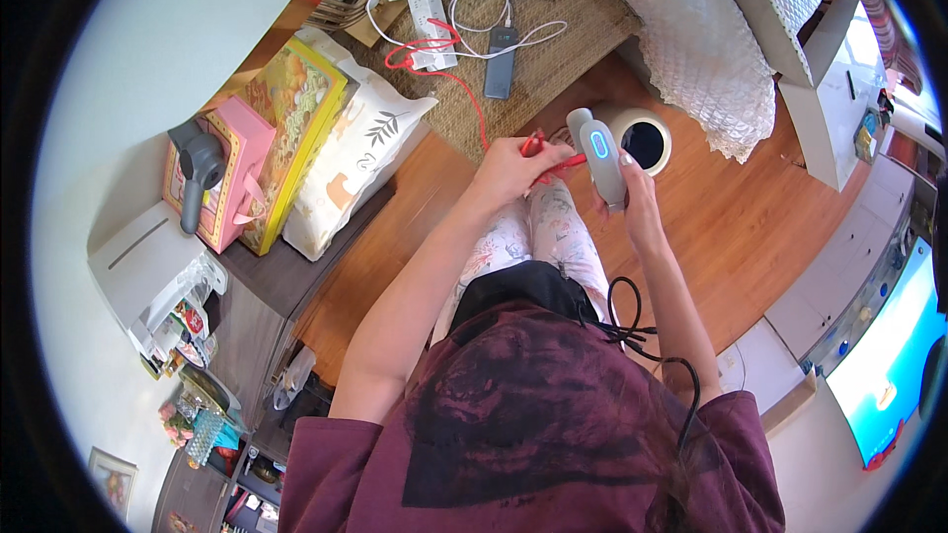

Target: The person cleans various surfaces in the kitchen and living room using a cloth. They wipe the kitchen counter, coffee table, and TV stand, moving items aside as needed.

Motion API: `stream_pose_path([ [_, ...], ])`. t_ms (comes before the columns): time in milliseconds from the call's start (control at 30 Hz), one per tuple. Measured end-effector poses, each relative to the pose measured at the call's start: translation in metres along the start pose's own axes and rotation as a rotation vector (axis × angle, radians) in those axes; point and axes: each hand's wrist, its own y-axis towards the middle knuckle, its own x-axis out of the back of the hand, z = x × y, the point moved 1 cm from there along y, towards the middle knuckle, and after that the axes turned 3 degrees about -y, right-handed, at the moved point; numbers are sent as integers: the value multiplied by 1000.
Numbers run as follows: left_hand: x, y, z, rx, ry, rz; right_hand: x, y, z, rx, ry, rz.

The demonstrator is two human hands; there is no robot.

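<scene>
My left hand (pixel 509 172) pinches a red charging cable (pixel 474 96), with some of it bunched at the fingers. From there the cable runs back to a white power strip (pixel 431 15). A grey handheld electric device (pixel 603 159) is gripped in my right hand (pixel 638 192); a blue-lit oval ring glows on its face. The red connector end (pixel 576 161) reaches the device's left side, but I cannot tell whether it is plugged in. Both hands are in front of my patterned trousers (pixel 552 218).
A dark power bank (pixel 500 63) with a white cable lies on the woven mat (pixel 548 81). Beyond my right hand, a round cream container (pixel 663 133) stands on the wood floor (pixel 711 237). At left are a pink box (pixel 255 129), a yellow-edged box (pixel 326 81) and a dark grey handheld device (pixel 200 163).
</scene>
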Motion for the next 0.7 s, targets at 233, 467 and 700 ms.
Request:
stream_pose_path([
  [233,34,-5,30,-186,20,-250,16,20,-6,139,-482,-3],
  [467,51,20,64,-60,-148,-361,29,82,-11,503,-1053,-75],
  [700,73,67,68,-33,-90,-433,59,180,-46,493,-1442,-10],
])
